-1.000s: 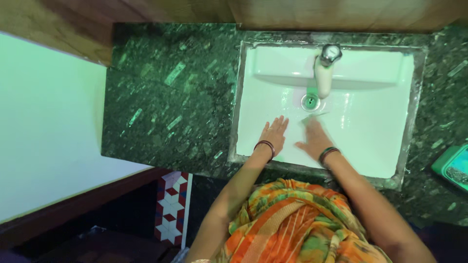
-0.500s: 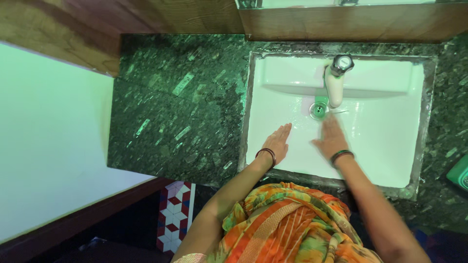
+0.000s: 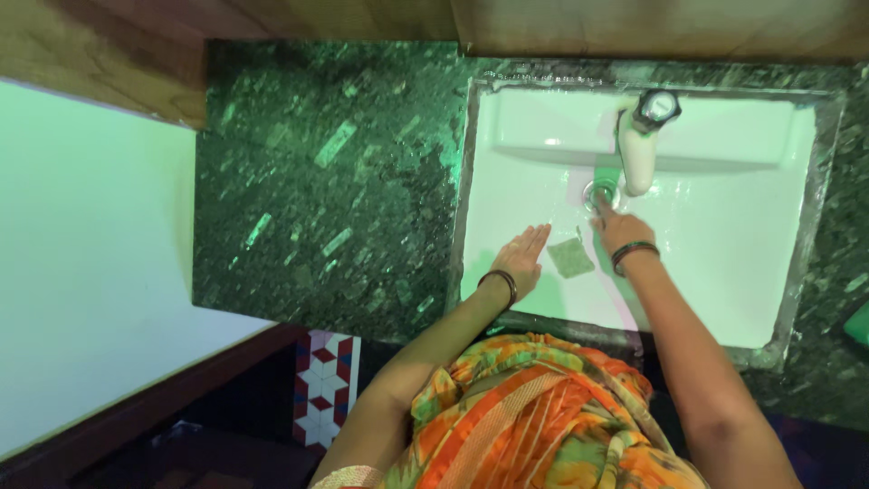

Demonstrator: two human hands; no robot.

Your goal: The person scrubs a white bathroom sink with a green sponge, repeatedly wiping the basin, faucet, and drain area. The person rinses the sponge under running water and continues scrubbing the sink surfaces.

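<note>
Seemingly mid-clean of the white sink (image 3: 724, 272), set into the dark green stone counter (image 3: 326, 181) in the upper right of the frame. Left hand (image 3: 523, 256) laid flat on the basin floor near the front rim, fingers (image 3: 539, 237) straight and close together, clamped on nothing. Right hand (image 3: 618, 228) reaching further in, fingers (image 3: 601, 212) pointing up the frame and touching or all but touching the rim of the drain (image 3: 601, 194), just below the white tap (image 3: 639, 149). Seen from the back only, so cannot tell how far those fingers curl; nothing visibly gripped. Square green scrub pad (image 3: 571, 257) lying flat on the basin floor between the two hands — just beside the right wrist, near the left fingertips, held by neither. Dark bangles (image 3: 634, 254) on both wrists. Judged from this, work around the drain in hand; a further scrub would call for one hand to close on the pad and press it flat — wet porcelain, so likely slippery. Orange and green patterned cloth (image 3: 534, 407) at the bottom centre of the frame.
</note>
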